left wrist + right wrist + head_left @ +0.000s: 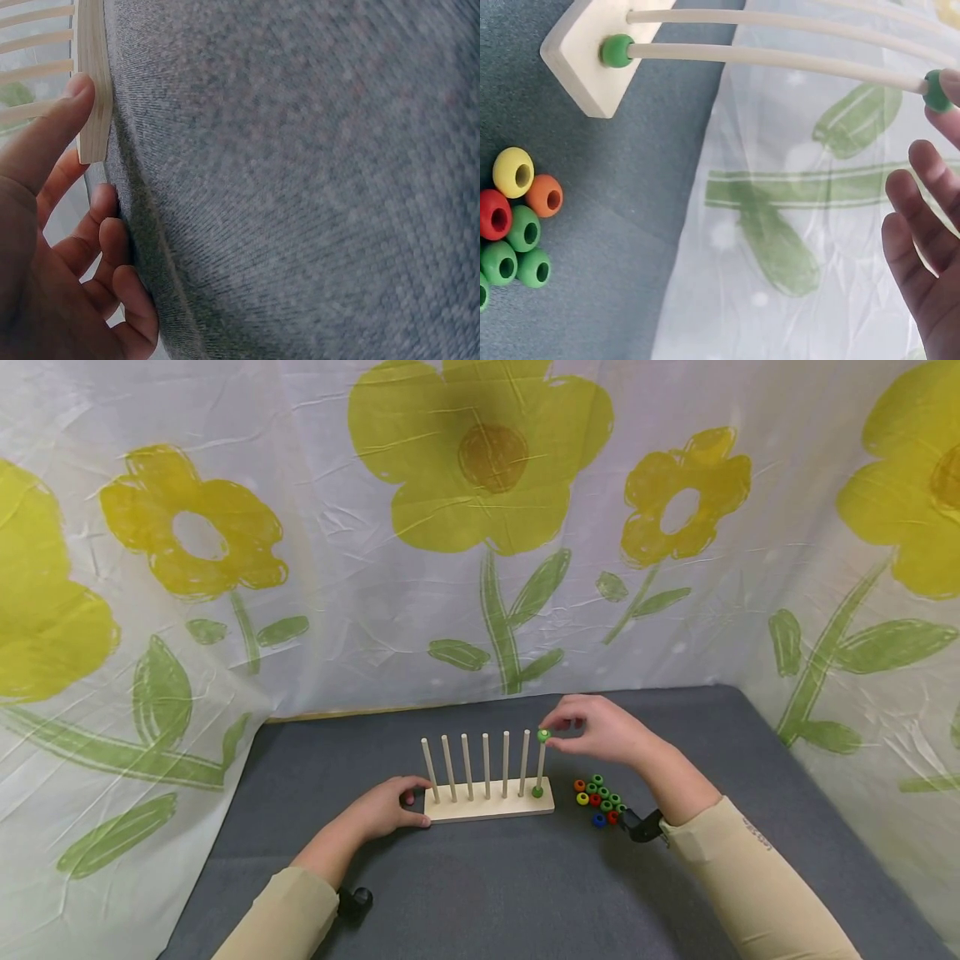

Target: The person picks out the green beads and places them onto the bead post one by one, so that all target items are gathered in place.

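Observation:
A pale wooden pegboard (487,807) with several upright pegs stands on the grey table. My left hand (389,807) holds the board's left end, thumb on the front edge and a finger behind it. At the top of the rightmost peg, my right hand (600,727) pinches a green bead (543,736) between thumb and finger. In the right wrist view that green bead (936,91) sits at the peg's tip. Another green bead (616,51) rests at the foot of the same peg, against the board.
Right of the board lies a group of loose beads: several green ones (603,793), red, a yellow one (582,798), an orange one (579,785) and a blue one (599,819). A flower-printed curtain (337,635) hangs behind the table and at both sides.

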Available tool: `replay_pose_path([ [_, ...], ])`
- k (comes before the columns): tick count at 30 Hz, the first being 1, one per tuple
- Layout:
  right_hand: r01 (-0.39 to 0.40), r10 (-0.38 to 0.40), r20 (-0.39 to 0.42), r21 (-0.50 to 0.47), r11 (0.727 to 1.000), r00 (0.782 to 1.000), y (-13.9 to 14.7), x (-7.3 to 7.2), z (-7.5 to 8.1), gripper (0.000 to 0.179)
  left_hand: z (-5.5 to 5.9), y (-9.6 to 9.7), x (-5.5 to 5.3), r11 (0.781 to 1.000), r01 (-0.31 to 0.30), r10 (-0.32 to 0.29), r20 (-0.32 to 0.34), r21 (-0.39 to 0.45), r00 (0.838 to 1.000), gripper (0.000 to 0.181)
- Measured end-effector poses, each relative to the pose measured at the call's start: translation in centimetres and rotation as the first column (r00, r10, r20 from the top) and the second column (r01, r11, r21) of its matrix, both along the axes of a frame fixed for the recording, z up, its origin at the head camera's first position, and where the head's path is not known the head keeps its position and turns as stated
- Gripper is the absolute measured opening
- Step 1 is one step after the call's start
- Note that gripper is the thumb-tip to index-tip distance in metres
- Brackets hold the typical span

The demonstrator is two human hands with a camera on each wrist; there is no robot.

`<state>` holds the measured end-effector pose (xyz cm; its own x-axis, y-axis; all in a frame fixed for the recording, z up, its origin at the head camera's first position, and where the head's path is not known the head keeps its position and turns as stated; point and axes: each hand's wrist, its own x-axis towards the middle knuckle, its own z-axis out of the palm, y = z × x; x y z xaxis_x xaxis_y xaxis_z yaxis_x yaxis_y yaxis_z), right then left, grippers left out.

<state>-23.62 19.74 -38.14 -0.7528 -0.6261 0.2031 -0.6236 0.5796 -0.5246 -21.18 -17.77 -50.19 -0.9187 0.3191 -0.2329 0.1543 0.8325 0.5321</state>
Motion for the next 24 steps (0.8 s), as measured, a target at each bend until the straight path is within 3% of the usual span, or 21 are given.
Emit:
replay_pose_path([
  [14,-0.005,0.004,0.04,0.006,1.0,0.999,0.0,-0.3,-1.8,0.015,-0.3,-0.1,-0.1,1.0,-0.005,0.005,0.004,0.004,1.0,0.06],
  [24,-0.034,0.032,0.072,0.029,0.999,0.997,-0.2,-0.6,-4.0,0.006,-0.4,-0.3,-0.3,1.0,0.001,-0.001,0.01,-0.002,1.0,0.061],
])
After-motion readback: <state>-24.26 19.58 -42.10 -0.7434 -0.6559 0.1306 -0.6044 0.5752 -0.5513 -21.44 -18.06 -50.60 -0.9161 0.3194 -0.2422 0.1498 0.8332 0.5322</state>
